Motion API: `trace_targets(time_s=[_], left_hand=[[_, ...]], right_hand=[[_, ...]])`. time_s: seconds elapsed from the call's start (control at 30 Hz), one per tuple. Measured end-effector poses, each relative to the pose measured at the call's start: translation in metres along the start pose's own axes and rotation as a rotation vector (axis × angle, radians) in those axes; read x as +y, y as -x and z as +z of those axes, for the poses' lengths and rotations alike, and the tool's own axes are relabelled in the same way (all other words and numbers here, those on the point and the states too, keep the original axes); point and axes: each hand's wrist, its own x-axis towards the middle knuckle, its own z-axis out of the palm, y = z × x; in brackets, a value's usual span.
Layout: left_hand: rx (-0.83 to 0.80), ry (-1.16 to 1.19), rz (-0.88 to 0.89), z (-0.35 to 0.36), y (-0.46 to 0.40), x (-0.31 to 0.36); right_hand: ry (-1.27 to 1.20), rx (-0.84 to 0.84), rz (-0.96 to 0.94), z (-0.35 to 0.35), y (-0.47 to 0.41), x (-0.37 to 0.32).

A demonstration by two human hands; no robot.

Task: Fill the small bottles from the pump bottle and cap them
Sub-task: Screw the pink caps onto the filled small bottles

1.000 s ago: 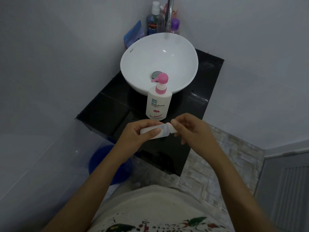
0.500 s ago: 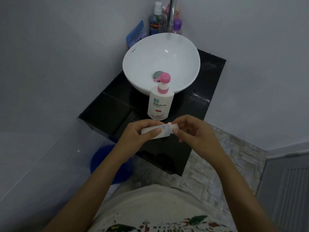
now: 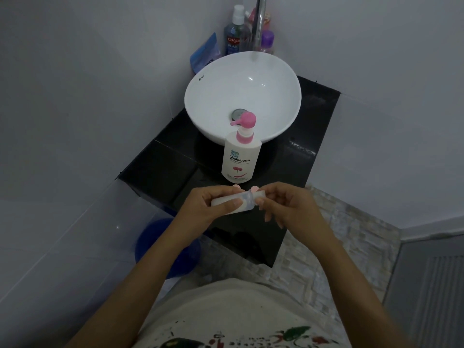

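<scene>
A small clear bottle (image 3: 242, 204) with white liquid lies sideways between my hands, over the front of the black counter (image 3: 160, 169). My left hand (image 3: 208, 205) wraps its body. My right hand (image 3: 286, 204) pinches the white cap (image 3: 259, 195) at the bottle's right end. The white pump bottle (image 3: 241, 158) with a pink pump head stands upright just beyond my hands, in front of the white basin (image 3: 200, 96). Two small pink-topped things peek out behind my fingers; what they are is unclear.
A chrome tap (image 3: 259, 23) rises behind the basin, with a mouthwash bottle (image 3: 234, 33), a purple-capped bottle (image 3: 266, 42) and a blue packet (image 3: 204, 55) in the corner. A blue bucket (image 3: 153, 242) sits under the counter. Grey walls close in left and right.
Both hands stay on the small bottle; my right fingers have shifted slightly around the cap. The pump bottle has not moved.
</scene>
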Motion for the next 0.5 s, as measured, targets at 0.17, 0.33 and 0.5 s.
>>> trace_targets(time_s=[0.17, 0.33, 0.5], left_hand=[[0.014, 0.023, -0.05, 0.0018, -0.0002, -0.0056], [0.029, 0.062, -0.097, 0.0001, -0.0027, -0.01], [0.038, 0.045, -0.101, 0.0005, -0.0028, -0.0108]], right_hand=[[-0.024, 0.039, 0.07, 0.0041, -0.002, 0.0044], [-0.082, -0.001, 0.004, -0.0012, -0.0028, 0.001], [-0.055, 0.002, 0.031, 0.0003, -0.0037, 0.004]])
